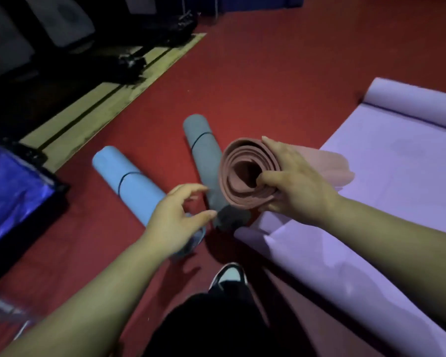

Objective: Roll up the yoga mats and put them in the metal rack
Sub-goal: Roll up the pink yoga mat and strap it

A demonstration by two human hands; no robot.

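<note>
Pink mat rolled, held above the red floor — right grip pinching its end, thumb inside the spiral. Left grip spread, empty. Foam looks light, soft, springy — likely to unwind; clasp round mid-roll.

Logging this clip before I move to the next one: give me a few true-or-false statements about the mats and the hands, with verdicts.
The right hand grips the rolled pink foam mat. True.
The rolled light blue foam mat has no band. False: a dark band circles it.
The left hand holds the rolled grey foam mat. False: it holds nothing; its fingers hover beside that mat.
The lilac foam mat lies largely flat on the red floor. True.
</note>
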